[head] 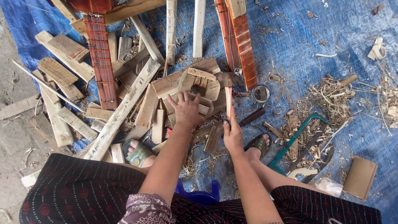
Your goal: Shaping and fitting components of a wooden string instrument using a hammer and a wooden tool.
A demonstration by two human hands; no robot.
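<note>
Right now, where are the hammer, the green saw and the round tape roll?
hammer (228, 97), head view, on the wooden handle above the right hand (233, 136).
green saw (295, 139), head view, on the green frame's long bar.
round tape roll (260, 93), head view, on its rim.

Curved wooden piece (198, 89) atop scrap pile, hatchet (228, 97) upright beside it

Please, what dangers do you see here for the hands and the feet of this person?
1. The right hand holds a wooden-handled striking tool raised close to the left hand, which rests on the pale carved wooden block; a missed blow could hit the fingers.
2. The feet wear only open green sandals among loose wooden offcuts; splinters or a falling piece could hurt the toes.
3. The green-framed saw lies beside the right leg.
</note>
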